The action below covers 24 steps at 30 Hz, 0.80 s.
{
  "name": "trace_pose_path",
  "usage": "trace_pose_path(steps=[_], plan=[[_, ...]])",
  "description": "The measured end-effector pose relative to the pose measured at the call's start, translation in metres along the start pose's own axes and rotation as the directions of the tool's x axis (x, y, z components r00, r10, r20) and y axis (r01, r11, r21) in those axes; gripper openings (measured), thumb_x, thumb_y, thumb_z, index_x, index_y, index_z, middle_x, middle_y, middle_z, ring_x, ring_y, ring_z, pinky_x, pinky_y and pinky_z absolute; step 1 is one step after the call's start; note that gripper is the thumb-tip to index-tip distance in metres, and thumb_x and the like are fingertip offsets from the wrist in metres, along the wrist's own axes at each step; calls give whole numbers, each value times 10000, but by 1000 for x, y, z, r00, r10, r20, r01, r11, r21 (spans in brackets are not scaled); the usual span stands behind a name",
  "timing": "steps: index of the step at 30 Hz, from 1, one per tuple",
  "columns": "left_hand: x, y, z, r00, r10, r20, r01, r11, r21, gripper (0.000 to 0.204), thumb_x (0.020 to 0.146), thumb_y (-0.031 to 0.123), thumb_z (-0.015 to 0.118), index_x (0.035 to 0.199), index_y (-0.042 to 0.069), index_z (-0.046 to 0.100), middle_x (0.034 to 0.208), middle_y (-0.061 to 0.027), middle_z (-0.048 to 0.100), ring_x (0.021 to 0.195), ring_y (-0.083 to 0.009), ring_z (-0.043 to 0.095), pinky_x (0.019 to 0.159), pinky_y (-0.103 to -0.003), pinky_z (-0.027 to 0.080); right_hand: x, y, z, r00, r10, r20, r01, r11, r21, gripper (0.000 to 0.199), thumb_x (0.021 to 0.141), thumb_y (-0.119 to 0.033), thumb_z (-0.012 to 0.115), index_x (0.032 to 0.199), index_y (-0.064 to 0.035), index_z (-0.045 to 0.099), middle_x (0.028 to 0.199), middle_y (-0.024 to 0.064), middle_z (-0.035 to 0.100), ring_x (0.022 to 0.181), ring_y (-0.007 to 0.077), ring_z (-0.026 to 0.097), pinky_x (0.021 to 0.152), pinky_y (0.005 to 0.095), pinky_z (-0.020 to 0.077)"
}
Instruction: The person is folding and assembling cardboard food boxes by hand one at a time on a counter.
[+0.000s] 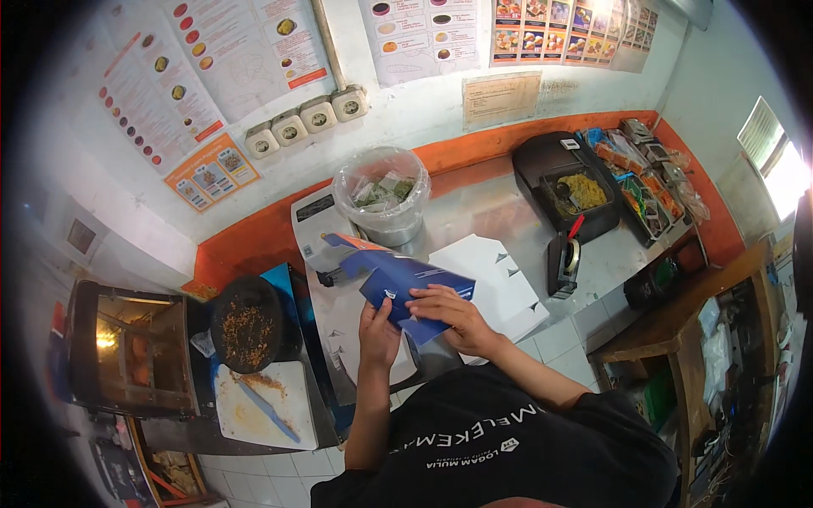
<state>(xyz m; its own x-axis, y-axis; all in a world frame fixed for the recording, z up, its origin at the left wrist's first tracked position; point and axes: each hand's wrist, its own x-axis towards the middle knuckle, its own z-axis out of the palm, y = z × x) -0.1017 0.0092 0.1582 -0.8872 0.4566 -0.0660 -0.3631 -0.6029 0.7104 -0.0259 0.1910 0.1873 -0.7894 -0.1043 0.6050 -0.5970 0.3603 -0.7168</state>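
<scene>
A blue cardboard food box (415,284), partly folded with an orange-edged flap, is held up in front of my chest. My left hand (379,334) grips its lower left corner, thumb up against the blue side. Across its right side lies my right hand (447,313), fingers bent over the panel. Just right of the box rests a stack of flat white cardboard sheets (508,292) on the metal counter. More white sheets (343,326) lie at the left, partly hidden by my left forearm.
Behind the box stands a plastic-lined bucket (381,199) with green packets. A tape dispenser (564,264) and a black container of yellow food (580,190) sit to the right. On the left are a knife (269,411) on a cutting board (229,427), a dark pan (246,326) and a glass-fronted warmer (127,347).
</scene>
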Motion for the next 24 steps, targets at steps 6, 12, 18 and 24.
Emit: trace_pose_path(steps=[6, 12, 18, 24], plan=[[-3, -16, 12, 990, 140, 6, -137, 978, -159, 272, 1036, 85, 545, 1302, 27, 544, 1229, -77, 648, 1134, -193, 637, 999, -356, 511, 3, -7, 10, 948, 200, -249, -83, 907, 414, 400, 832, 191, 479, 1159, -18, 579, 1385, 251, 567, 1331, 328, 551, 1142, 437, 394], [-7, -21, 8, 949, 265, -172, -251, 963, 101, 242, 1088, 206, 488, 1187, 9, 588, 1154, -71, 669, 1010, -146, 665, 885, -291, 542, 1, -6, -6, 971, -30, 236, 101, 949, -297, 505, 857, -17, 668, 1356, -42, 593, 1563, 183, 417, 1423, 407, 426, 1100, 464, 455], [-8, -43, 27, 893, 309, -328, -284, 951, 123, 306, 1089, 310, 496, 1156, 27, 592, 1104, -86, 665, 1021, -181, 662, 886, -328, 522, -3, 25, 39, 999, 47, 13, -33, 853, -522, 507, 887, -119, 687, 1376, -33, 581, 1506, 211, 473, 1365, 411, 475, 1108, 461, 438], [-23, -39, -20, 956, 243, -165, -160, 902, 400, 304, 1094, 242, 482, 1279, 10, 544, 1148, -78, 633, 1015, -148, 643, 866, -261, 518, 0, 15, 50, 970, 245, -5, -237, 934, -268, 508, 930, -162, 676, 1390, -2, 533, 1332, 244, 594, 1170, 418, 603, 1016, 459, 490]])
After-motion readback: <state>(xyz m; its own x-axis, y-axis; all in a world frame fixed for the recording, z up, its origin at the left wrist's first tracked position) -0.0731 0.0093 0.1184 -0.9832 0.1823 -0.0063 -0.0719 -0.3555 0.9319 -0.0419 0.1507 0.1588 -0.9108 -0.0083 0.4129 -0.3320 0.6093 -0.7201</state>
